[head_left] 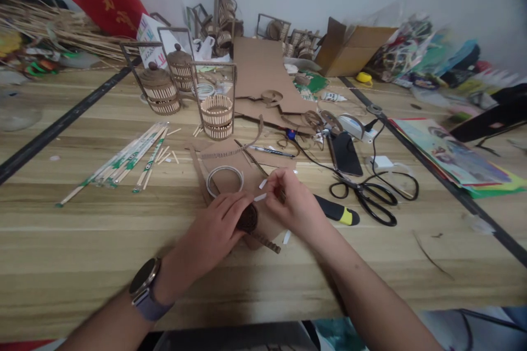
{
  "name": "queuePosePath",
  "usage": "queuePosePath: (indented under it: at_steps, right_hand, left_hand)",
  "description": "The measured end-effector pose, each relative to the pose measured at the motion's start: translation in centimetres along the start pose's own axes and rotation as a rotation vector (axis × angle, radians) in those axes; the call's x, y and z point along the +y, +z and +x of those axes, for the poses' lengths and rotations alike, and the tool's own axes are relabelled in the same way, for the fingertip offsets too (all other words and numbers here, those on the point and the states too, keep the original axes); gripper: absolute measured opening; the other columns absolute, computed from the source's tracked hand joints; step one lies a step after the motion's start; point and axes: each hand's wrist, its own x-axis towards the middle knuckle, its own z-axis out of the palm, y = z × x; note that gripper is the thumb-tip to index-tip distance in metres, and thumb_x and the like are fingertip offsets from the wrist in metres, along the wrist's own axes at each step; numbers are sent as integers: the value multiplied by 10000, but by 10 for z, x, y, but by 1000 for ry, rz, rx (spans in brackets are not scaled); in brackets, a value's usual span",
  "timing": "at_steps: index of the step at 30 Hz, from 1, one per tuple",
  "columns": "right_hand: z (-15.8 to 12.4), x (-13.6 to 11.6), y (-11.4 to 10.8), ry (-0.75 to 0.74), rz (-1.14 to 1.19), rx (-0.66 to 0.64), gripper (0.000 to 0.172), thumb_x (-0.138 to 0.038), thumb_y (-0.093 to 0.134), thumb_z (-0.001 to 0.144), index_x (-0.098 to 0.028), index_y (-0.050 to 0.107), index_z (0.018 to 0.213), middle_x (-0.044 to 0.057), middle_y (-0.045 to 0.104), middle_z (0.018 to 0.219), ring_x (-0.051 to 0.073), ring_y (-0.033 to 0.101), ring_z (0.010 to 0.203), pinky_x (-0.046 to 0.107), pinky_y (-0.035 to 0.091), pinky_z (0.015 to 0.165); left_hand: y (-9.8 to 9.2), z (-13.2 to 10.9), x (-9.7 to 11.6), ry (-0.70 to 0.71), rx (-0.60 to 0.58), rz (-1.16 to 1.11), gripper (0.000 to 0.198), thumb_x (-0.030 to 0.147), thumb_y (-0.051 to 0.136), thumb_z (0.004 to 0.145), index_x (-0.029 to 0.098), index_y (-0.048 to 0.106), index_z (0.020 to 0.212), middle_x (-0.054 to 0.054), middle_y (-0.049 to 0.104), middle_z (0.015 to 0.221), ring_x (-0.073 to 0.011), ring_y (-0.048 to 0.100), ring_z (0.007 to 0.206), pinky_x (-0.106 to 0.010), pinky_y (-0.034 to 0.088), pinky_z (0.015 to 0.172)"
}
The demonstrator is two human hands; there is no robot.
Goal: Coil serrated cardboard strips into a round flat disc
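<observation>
Seemingly mid-taping, the left hand (218, 222) curls round a brown coil (248, 219); the right hand (293, 199) pinches a strip (259, 197) needing careful placement.

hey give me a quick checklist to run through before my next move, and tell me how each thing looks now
1. Left hand on the dark coil: ok, fingers lie over its far side.
2. Coil's tail tucked in: not ok, it sticks out toward the lower right.
3. Right hand gripping the white strip: cannot tell; its fingers are pinched together right beside it.
4. Tape roll close by: ok, flat on the cardboard just beyond the left hand.
5. Scissors clear of both hands: ok, they lie off to the right.
6. Black-and-yellow tool with no blade out: cannot tell, its far end is hidden.
</observation>
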Motion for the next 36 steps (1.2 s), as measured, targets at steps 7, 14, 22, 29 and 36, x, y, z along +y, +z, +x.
queuePosePath:
  at_steps: [7, 14, 22, 29, 36]
  right_hand:
    - [10, 23, -10, -80, -206, 290, 166, -90, 480, 765, -232, 507, 847, 58, 603, 860, 236, 591, 844, 351, 478, 744]
    - [11, 30, -16, -19, -368, 419, 139, -162, 524, 874, -233, 623, 807, 32, 679, 785, 253, 596, 846, 406, 419, 831]
    - [11, 21, -15, -148, -158, 216, 266, -143, 457, 920, -218, 704, 984, 67, 739, 926, 235, 668, 876, 371, 505, 793]
    - [-3, -12, 7, -56, 186, -156, 170, -341, 694, 884, -183, 740, 842, 3, 655, 676, 145, 583, 612, 238, 438, 550]
    - [-8, -14, 21, 193, 468, -25, 276, -321, 675, 810, -193, 595, 579, 47, 757, 791, 154, 632, 620, 245, 458, 518]
  left_hand:
    - [3, -3, -2, -4, 120, -75, 667, 22, 651, 772, 204, 398, 1362, -127, 669, 1259, -284, 651, 1165, -458, 565, 969]
    - [4, -5, -6, -122, 177, -93, 648, 127, 744, 757, 214, 430, 1317, -128, 686, 1229, -308, 675, 1140, -464, 582, 929]
    - [2, -2, -5, -310, 327, -78, 619, 203, 804, 752, 225, 474, 1275, -101, 694, 1160, -283, 709, 1023, -416, 607, 834]
    - [0, 1, -8, -382, 428, 13, 641, 226, 784, 780, 176, 466, 1335, -133, 664, 1169, -296, 669, 1082, -415, 591, 876]
    - [1, 0, -5, -403, 344, -326, 624, 324, 716, 832, 200, 458, 1386, -133, 654, 1255, -295, 652, 1143, -452, 561, 950]
